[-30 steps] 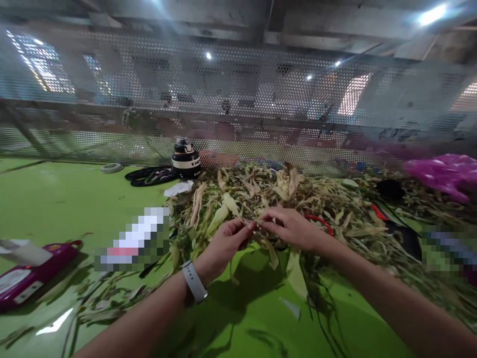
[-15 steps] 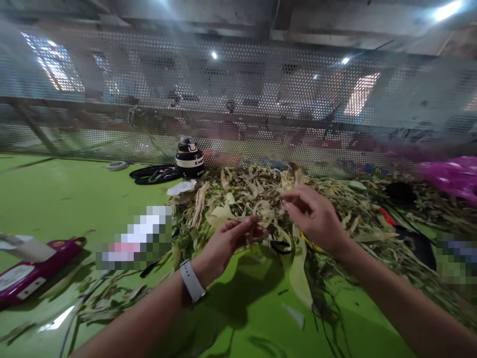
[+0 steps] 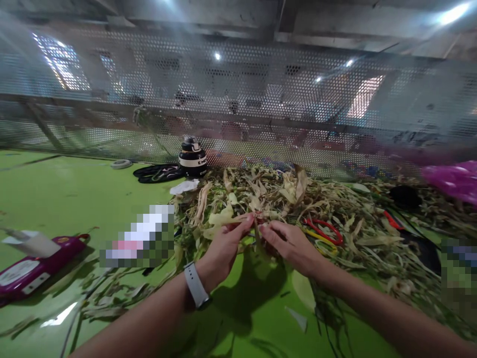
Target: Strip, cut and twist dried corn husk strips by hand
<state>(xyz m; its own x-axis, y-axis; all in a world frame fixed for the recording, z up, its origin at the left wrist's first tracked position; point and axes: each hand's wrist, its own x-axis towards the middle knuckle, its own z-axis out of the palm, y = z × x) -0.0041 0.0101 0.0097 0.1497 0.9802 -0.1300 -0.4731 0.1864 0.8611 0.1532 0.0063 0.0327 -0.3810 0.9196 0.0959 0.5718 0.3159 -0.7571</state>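
My left hand (image 3: 227, 246), with a white watch band on its wrist, pinches a pale dried husk strip (image 3: 238, 219) between thumb and fingers. Close beside it on the right is my right hand (image 3: 292, 243), its fingers pressed together at a greenish leaf strip (image 3: 261, 241) that hangs between the hands. Both hands are over the near edge of a wide heap of dry husks (image 3: 257, 186). Red-handled scissors (image 3: 328, 228) and a yellow loop (image 3: 320, 243) lie on the heap just right of my right hand.
A black bottle (image 3: 193, 159) stands behind the heap, beside a black coiled item (image 3: 158, 173). A purple power strip (image 3: 40, 268) is at the left on the green table (image 3: 93, 191). Pink plastic (image 3: 452, 180) lies far right. Behind rises a perforated metal screen (image 3: 253, 89).
My right hand has moved left and down to meet my left hand, and its fingers have closed on the strip. The red scissor handles have come into view.
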